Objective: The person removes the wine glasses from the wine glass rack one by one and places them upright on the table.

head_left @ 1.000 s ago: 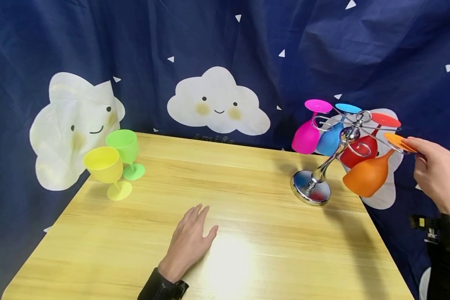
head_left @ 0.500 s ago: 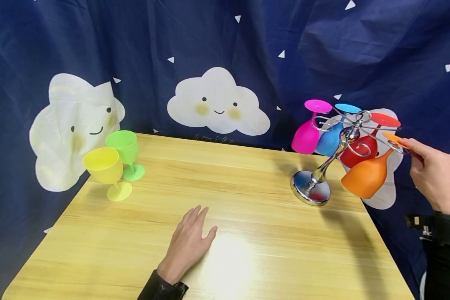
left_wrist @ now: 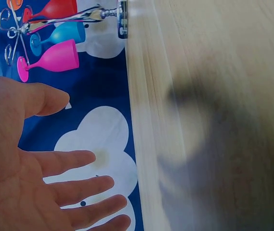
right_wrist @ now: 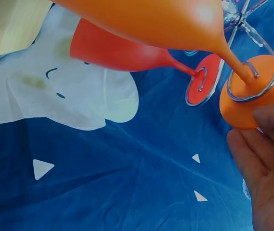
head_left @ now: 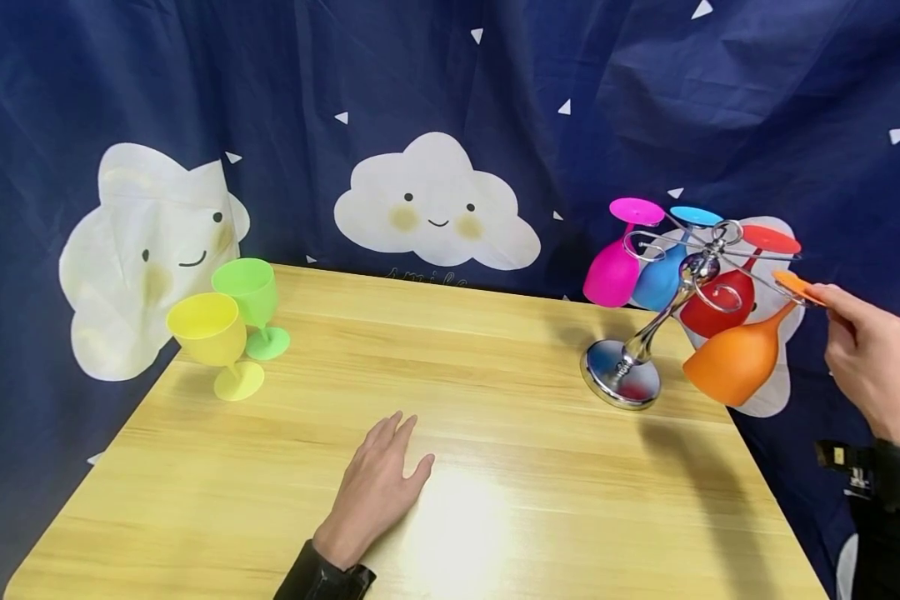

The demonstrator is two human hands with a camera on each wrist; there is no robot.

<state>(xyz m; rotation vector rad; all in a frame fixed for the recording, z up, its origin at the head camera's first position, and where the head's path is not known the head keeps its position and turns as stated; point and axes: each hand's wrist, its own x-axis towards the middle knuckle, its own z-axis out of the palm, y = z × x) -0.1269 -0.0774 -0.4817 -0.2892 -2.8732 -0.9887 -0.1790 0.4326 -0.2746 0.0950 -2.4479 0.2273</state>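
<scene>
My right hand [head_left: 881, 367] pinches the foot of an orange goblet [head_left: 735, 362] between thumb and fingers. That goblet hangs bowl-down at the right side of a chrome stemware rack [head_left: 648, 337]; in the right wrist view its stem passes inside a curled wire loop [right_wrist: 254, 96]. Beside it on the rack hang a red goblet [head_left: 720, 304], a blue goblet [head_left: 662, 279] and a magenta goblet [head_left: 613, 273], all upside down. Over the front middle of the table, my left hand [head_left: 375, 487] lies with fingers spread, holding nothing; the left wrist view shows its bare palm [left_wrist: 11, 183].
A yellow goblet [head_left: 208, 332] and a green goblet [head_left: 247, 293] stand upright at the table's back left. The wooden table [head_left: 435, 358] ends at a dark blue curtain [head_left: 420, 75] with cloud prints. The rack stands near the right edge.
The orange goblet and my right hand shift slightly left, then back right, and the goblet's bowl ends a little lower. My left hand stays nearly still.
</scene>
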